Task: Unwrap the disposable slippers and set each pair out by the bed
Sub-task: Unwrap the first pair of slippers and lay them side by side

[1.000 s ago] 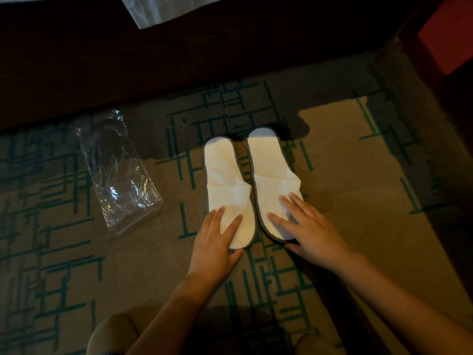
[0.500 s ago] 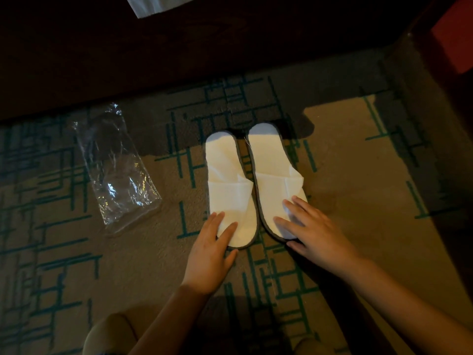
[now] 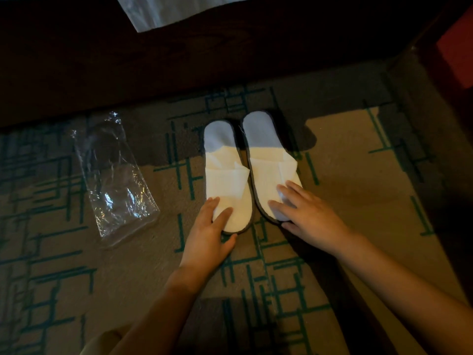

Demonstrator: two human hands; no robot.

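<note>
Two white disposable slippers lie side by side on the carpet, heels toward the dark bed base [image 3: 128,67]. The left slipper [image 3: 225,180] has my left hand [image 3: 207,237] resting flat on its toe end, fingers spread. On the toe of the right slipper [image 3: 268,170] lies my right hand [image 3: 307,213], fingers also apart. Neither hand grips anything. An empty clear plastic wrapper [image 3: 115,180] lies flat on the carpet to the left of the pair.
Patterned tan and green carpet [image 3: 358,175] covers the floor. White bedding [image 3: 166,8] hangs over the bed edge at the top. A red piece of furniture [image 3: 458,47] stands at the upper right. My knee [image 3: 102,342] shows at the bottom.
Both hands have nudged the slipper pair slightly toward the bed base and stayed flat on the toes. The wrapper has not moved.
</note>
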